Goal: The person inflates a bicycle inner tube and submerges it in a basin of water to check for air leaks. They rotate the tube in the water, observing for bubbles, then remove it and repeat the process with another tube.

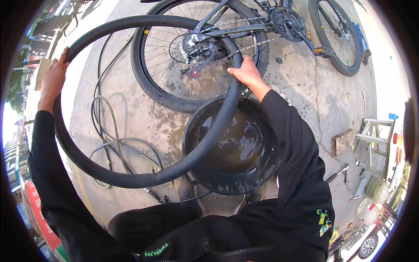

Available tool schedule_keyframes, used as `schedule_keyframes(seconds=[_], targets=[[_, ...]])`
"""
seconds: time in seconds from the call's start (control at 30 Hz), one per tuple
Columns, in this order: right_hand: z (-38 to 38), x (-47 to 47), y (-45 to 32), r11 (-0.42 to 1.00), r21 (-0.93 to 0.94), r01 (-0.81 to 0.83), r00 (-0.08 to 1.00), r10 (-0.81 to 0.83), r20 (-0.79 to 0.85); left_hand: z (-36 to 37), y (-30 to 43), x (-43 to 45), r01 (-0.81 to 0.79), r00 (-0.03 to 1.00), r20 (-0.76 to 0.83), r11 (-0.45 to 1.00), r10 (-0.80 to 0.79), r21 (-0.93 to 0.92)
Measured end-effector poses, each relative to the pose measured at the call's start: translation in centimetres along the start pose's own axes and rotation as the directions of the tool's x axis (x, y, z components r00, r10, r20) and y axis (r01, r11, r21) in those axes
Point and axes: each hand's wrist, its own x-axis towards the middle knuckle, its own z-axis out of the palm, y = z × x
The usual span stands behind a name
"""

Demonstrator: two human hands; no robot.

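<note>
Held up before me is a black, inflated bicycle inner tube [131, 180], forming a wide ring with its valve stem [153, 170] near the lower edge. My left hand [54, 80] grips the tube at its far left side. Across the ring, my right hand [247, 73] has hold of the upper right side, thumb on the near face. Beneath the tube's right part, between my feet, sits a black basin [226, 186] of murky water [244, 144]. Behind the tube are the rear wheel [140, 75], rear derailleur [204, 59] and crankset [288, 24] of a bicycle.
A coiled hose [114, 140] lies on the stained concrete at left. Toward the right are a brick [342, 141], a ratchet wrench [337, 173], a metal stool [376, 137] and plastic jugs [376, 190]. The bicycle's front wheel [337, 36] is at upper right.
</note>
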Motion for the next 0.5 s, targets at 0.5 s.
schedule_keyframes(seconds=[0.5], targets=[[-0.6, 1.5, 1.8, 0.994, -0.109, -0.019, 0.997, 0.011, -0.075, -9.8, 0.2, -11.4, 0.464, 0.821, 0.561, 0.698, -0.106, -0.546]])
